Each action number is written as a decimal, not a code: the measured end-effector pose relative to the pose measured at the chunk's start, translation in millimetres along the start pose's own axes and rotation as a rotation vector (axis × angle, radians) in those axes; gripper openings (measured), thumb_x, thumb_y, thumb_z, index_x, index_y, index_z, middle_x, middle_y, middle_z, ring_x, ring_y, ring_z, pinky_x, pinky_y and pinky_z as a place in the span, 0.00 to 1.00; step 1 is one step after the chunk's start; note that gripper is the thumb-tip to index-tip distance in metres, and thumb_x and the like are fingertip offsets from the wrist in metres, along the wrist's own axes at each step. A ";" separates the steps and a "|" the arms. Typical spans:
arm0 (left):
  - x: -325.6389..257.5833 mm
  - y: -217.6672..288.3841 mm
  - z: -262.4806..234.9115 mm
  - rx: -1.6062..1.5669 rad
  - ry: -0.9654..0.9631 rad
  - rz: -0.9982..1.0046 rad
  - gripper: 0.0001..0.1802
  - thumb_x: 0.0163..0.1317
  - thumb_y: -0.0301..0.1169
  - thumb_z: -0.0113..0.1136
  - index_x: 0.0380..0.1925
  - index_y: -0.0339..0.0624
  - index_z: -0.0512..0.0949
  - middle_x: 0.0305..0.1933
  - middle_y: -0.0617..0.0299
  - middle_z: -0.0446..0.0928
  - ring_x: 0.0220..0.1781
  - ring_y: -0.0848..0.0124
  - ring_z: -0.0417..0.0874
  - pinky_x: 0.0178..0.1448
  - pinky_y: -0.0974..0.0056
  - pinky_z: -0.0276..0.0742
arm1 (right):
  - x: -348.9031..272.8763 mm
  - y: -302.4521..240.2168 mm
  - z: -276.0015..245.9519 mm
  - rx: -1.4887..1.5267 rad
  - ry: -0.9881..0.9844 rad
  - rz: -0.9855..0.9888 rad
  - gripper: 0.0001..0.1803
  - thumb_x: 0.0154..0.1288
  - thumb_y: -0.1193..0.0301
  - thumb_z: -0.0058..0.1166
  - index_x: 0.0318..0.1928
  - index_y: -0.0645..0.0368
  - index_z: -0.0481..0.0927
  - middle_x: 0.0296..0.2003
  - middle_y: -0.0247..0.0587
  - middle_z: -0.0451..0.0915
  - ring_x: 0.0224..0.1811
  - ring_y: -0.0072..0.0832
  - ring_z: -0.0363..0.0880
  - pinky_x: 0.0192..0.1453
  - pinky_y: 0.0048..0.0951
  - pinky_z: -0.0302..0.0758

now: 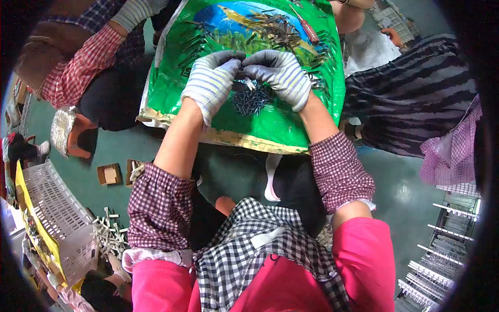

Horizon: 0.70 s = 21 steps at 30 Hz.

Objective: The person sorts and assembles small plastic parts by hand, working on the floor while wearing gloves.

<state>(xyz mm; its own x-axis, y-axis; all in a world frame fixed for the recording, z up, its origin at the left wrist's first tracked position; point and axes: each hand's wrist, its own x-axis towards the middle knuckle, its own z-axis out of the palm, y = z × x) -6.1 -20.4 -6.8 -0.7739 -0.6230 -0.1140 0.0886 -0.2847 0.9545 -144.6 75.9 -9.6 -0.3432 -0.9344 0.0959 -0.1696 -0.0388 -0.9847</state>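
My left hand (212, 80) and my right hand (280, 75), both in striped gloves with dark fingers, meet above the green sheet (208, 125) covering the work surface. The fingertips of each are closed in a pinch, close together; whatever lies between them is too small and dark to make out. Just below them is a heap of small dark-blue pin-like pieces (251, 102). Beyond the hands lies a loose pile of thin dark strips (275, 28), with more strips scattered to both sides.
A red-handled screwdriver (310, 32) lies at the far right of the sheet. People sit close by, one in a red checked sleeve (86, 65) at left. Small cardboard boxes (108, 174) and a white perforated crate (54, 195) stand on the floor at left; white racks (436, 260) stand at right.
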 end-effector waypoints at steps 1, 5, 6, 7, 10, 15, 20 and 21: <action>0.0 -1.1 -0.5 0.001 0.001 0.001 0.12 0.60 0.27 0.50 0.42 0.33 0.77 0.34 0.60 0.79 0.32 0.76 0.77 0.35 0.71 0.76 | 0.2 0.8 0.3 -0.001 -0.009 -0.009 0.10 0.52 0.73 0.62 0.36 0.64 0.81 0.31 0.36 0.82 0.34 0.19 0.77 0.42 0.24 0.75; 1.0 -3.2 -2.3 0.045 0.002 0.026 0.13 0.61 0.27 0.52 0.43 0.33 0.76 0.37 0.57 0.79 0.34 0.70 0.80 0.35 0.66 0.80 | 0.9 -1.5 1.4 -0.041 -0.036 -0.014 0.09 0.53 0.73 0.61 0.35 0.64 0.81 0.31 0.37 0.82 0.34 0.19 0.77 0.42 0.24 0.75; 0.9 -2.8 -1.7 0.042 0.003 0.021 0.13 0.60 0.26 0.52 0.44 0.33 0.76 0.37 0.57 0.79 0.34 0.70 0.80 0.36 0.66 0.80 | 1.3 -0.5 1.2 -0.039 -0.037 -0.013 0.09 0.53 0.73 0.61 0.35 0.64 0.81 0.31 0.37 0.82 0.34 0.19 0.77 0.42 0.24 0.75; 0.5 -2.2 -1.0 0.044 0.004 0.019 0.13 0.60 0.26 0.52 0.44 0.33 0.76 0.37 0.57 0.79 0.34 0.70 0.80 0.36 0.66 0.80 | 2.3 1.1 0.9 -0.056 -0.041 -0.006 0.09 0.53 0.74 0.61 0.35 0.64 0.81 0.31 0.36 0.82 0.33 0.19 0.77 0.42 0.24 0.75; -1.4 -0.9 1.7 0.026 0.037 0.009 0.13 0.60 0.26 0.50 0.42 0.34 0.77 0.34 0.60 0.79 0.31 0.76 0.78 0.34 0.72 0.76 | 3.4 0.7 3.0 -0.070 -0.046 0.004 0.08 0.54 0.74 0.60 0.35 0.64 0.81 0.31 0.36 0.81 0.33 0.19 0.76 0.41 0.24 0.75; 8.1 -15.3 0.2 0.155 0.025 0.087 0.13 0.59 0.26 0.53 0.44 0.33 0.76 0.36 0.59 0.79 0.33 0.74 0.78 0.38 0.71 0.76 | 2.3 5.5 10.7 -0.255 0.065 0.021 0.08 0.53 0.76 0.56 0.35 0.63 0.79 0.29 0.39 0.82 0.30 0.21 0.77 0.39 0.26 0.74; 9.4 -17.5 8.4 0.063 0.120 0.080 0.13 0.57 0.26 0.52 0.41 0.32 0.77 0.37 0.57 0.79 0.35 0.75 0.77 0.41 0.70 0.74 | 9.1 17.1 10.9 -0.281 0.129 0.001 0.09 0.51 0.72 0.57 0.34 0.63 0.80 0.29 0.44 0.81 0.31 0.28 0.79 0.39 0.29 0.74; 10.6 -19.6 13.7 0.026 0.107 0.081 0.13 0.58 0.26 0.52 0.42 0.32 0.77 0.37 0.58 0.79 0.35 0.75 0.77 0.41 0.70 0.74 | 8.1 22.1 5.0 -0.155 0.130 0.003 0.09 0.52 0.72 0.57 0.34 0.64 0.80 0.29 0.44 0.82 0.31 0.26 0.78 0.39 0.29 0.74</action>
<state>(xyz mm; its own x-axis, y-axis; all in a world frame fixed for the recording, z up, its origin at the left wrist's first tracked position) -24.6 -11.5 -22.9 -0.6931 -0.7180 -0.0634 0.1312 -0.2122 0.9684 -146.6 65.8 -31.3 -0.4589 -0.8802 0.1213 -0.3054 0.0281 -0.9518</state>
